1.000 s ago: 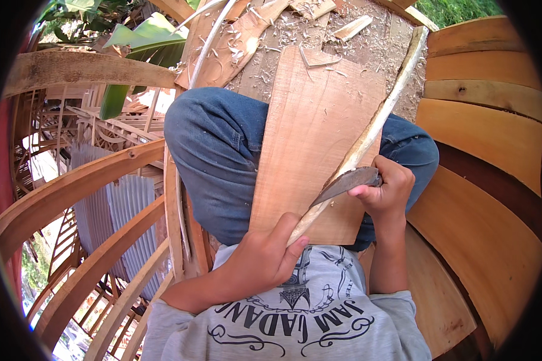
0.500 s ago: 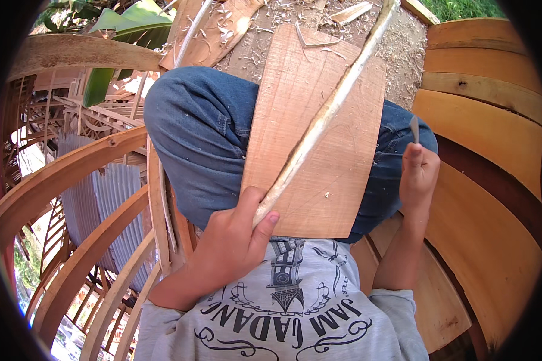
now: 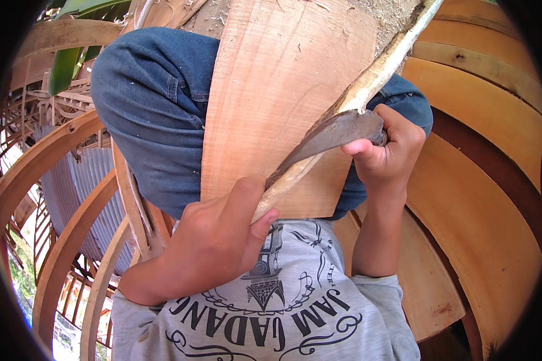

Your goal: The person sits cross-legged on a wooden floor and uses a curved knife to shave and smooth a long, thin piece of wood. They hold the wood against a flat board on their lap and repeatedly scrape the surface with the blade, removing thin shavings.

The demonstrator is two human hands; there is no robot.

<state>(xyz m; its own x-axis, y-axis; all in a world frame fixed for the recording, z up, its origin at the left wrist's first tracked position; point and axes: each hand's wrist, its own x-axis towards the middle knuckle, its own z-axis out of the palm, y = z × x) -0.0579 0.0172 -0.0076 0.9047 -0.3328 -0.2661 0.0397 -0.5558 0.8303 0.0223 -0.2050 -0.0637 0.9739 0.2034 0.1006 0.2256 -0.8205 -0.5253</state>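
Note:
A long, pale wooden stick (image 3: 367,90) with dark bark along one side slants from my lap toward the far right. My left hand (image 3: 226,231) grips its near end, thumb on one side and fingers wrapped round it. My right hand (image 3: 394,141) is closed round the handle of a knife, most of which the fingers hide. The knife's broad grey blade (image 3: 331,133) lies across the stick and touches it, its tip pointing back toward my left hand. Under the stick, a flat wooden board (image 3: 271,78) rests over my legs.
Curved wooden planks (image 3: 482,180) rise close on my right. Bent wooden slats (image 3: 60,240) run along my left, with a corrugated sheet (image 3: 96,192) beyond them. Wood shavings (image 3: 397,18) litter the surface past the board. A green leaf (image 3: 66,66) hangs at the far left.
My right hand has swung inward from the right, bringing the knife blade onto the stick. The left hand still grips the stick's near end. The whole view has shifted slightly.

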